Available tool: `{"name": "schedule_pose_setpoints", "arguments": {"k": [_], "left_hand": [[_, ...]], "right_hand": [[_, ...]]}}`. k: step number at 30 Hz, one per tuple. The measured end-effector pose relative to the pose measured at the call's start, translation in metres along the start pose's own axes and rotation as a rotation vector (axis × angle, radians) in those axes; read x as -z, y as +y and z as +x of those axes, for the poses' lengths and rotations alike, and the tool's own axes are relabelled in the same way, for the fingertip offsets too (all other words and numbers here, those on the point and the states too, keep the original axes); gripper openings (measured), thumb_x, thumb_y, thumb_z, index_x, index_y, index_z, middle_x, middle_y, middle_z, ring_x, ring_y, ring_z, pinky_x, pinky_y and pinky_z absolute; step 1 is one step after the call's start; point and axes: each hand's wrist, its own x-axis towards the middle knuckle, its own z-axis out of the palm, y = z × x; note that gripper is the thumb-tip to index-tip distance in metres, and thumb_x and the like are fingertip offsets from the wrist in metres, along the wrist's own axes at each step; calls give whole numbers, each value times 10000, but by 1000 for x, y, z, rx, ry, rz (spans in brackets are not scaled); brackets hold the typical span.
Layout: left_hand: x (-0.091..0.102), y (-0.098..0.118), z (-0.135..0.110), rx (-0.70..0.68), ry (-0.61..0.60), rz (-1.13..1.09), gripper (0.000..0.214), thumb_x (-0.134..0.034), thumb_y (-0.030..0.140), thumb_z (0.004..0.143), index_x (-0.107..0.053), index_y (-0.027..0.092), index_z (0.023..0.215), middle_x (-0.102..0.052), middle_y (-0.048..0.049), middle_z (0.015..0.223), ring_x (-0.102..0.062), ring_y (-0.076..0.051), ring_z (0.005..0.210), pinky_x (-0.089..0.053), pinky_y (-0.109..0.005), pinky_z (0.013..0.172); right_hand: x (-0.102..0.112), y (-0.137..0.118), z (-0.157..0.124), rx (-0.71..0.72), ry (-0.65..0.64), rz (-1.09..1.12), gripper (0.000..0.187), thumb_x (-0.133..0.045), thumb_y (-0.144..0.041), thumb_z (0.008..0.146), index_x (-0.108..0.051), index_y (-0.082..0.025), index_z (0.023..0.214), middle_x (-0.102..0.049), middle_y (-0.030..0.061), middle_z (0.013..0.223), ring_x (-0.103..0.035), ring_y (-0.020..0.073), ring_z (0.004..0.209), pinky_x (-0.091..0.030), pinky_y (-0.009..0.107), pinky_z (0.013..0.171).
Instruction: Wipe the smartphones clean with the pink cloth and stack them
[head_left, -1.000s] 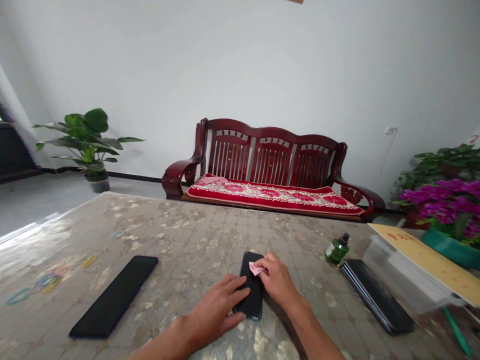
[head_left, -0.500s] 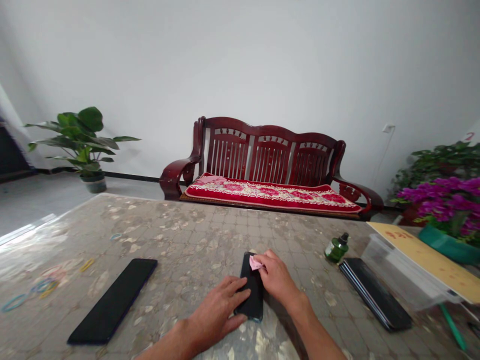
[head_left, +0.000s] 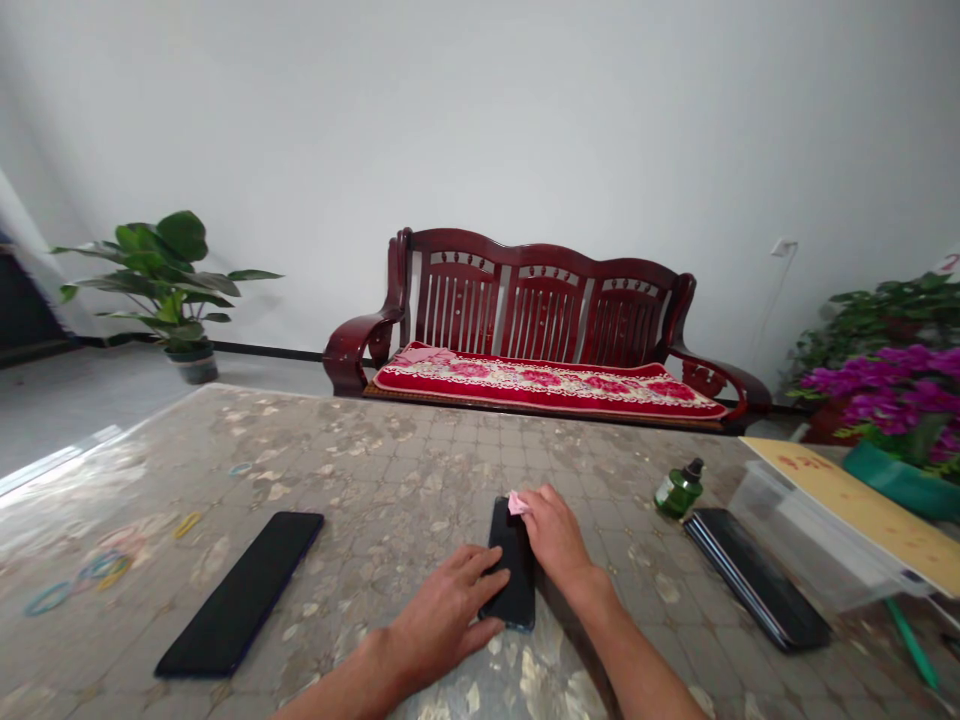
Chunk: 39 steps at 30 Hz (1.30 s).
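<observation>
A dark smartphone (head_left: 516, 570) lies face up on the patterned tablecloth, its long side pointing away from me. My left hand (head_left: 450, 610) rests on its left edge with fingers stretched over the near half of the screen. At the far end of the phone, my right hand (head_left: 553, 530) pinches a small pink cloth (head_left: 517, 504) against the glass near the top. The tips of the right fingers are partly hidden behind the hand and cloth.
On the left lie another dark phone (head_left: 244, 590) and several rubber bands (head_left: 105, 570). To the right stand a green bottle (head_left: 679, 488), a stack of phones (head_left: 757, 575) and a clear plastic box (head_left: 810, 540) under a yellow board (head_left: 862, 505). A wooden bench (head_left: 540, 310) is beyond the table.
My right hand and the pink cloth have slid slightly toward the phone's far end. The left hand stays on the phone. The whole view has shifted a little.
</observation>
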Motion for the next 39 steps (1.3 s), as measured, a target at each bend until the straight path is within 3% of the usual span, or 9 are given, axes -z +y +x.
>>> {"name": "schedule_pose_setpoints", "arguments": {"k": [8,20,27,33,39], "left_hand": [[3,2,1,-16,-7,40,510,-694,219,831,-571,217,1326,-541,-117,1418,-506,-314,1253,-452,-498,1060],[0,0,-1,-36,-6,94,535,-719,218,814,-567,212,1327,-543,-120,1418,-516,-313,1251,-459,-498,1057],[6,6,2,-32,-4,93,469,-701,228,826,-597,197,1283,-576,-117,1376,-536,-307,1217,-472,-488,1047],[0,2,-1,-53,42,93,441,-670,257,857,-591,221,1290,-574,-116,1380,-540,-303,1221,-490,-492,1026],[0,2,0,-33,22,116,456,-696,240,837,-596,208,1281,-568,-110,1392,-541,-307,1227,-478,-491,1045]], "right_hand": [[6,3,0,-43,-49,84,315,-436,-93,909,-706,-198,1031,-619,73,992,-607,183,934,-440,238,822],[11,-8,7,-97,-117,-119,265,-453,-112,932,-694,-216,961,-632,63,1018,-597,184,955,-422,248,804],[3,-25,9,31,-147,-111,293,-419,-89,941,-687,-207,933,-627,68,1018,-575,184,986,-421,256,839],[2,-21,18,7,-133,-149,301,-408,-87,946,-692,-188,943,-621,80,1020,-565,191,994,-415,264,857],[2,-26,14,188,-183,-98,323,-401,-87,951,-695,-218,968,-617,46,1003,-557,168,968,-410,239,831]]}}
